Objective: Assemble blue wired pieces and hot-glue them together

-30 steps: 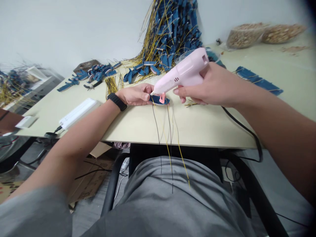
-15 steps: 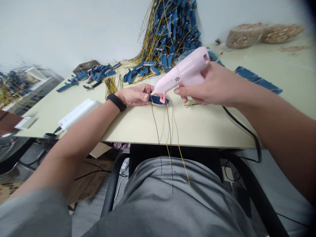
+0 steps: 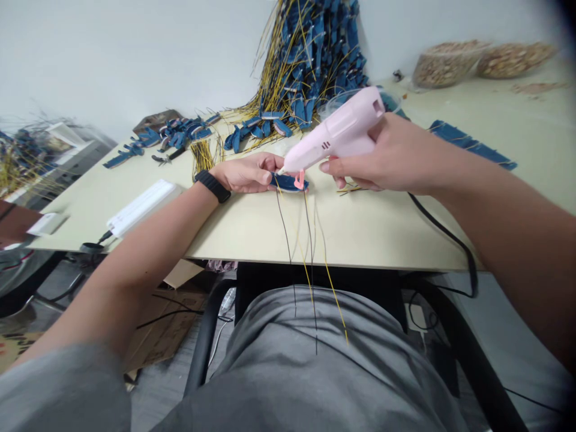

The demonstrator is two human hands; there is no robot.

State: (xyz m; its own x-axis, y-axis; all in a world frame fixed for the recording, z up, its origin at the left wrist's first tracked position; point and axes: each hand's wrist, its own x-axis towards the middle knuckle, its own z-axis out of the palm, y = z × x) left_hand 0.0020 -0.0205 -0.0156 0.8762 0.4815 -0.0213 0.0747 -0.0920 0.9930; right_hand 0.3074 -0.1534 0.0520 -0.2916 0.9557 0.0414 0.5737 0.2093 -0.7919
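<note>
My left hand (image 3: 249, 173) grips a small dark-blue curved piece (image 3: 288, 182) between thumb and fingers, just above the table. Thin black and yellow wires (image 3: 310, 240) hang from that piece over the table edge to my lap. Wrapped round the handle of a pink glue gun (image 3: 335, 133) is my right hand (image 3: 382, 157). The gun's nozzle points down and left at the piece's left end, close to my left thumb; whether it touches cannot be made out. A pink stand under the gun's front covers part of the piece's right side.
A tall heap of blue pieces with yellow wires (image 3: 315, 60) stands at the back. Further left lie loose blue pieces (image 3: 184, 131), pliers (image 3: 168, 157) and a white power strip (image 3: 144, 207). Bags of brownish bits (image 3: 447, 65) sit back right. The gun's black cord (image 3: 445, 234) crosses the table edge.
The glue gun and my right hand have shifted very slightly right, with the nozzle moving a little along the blue piece. My left hand stays in place.
</note>
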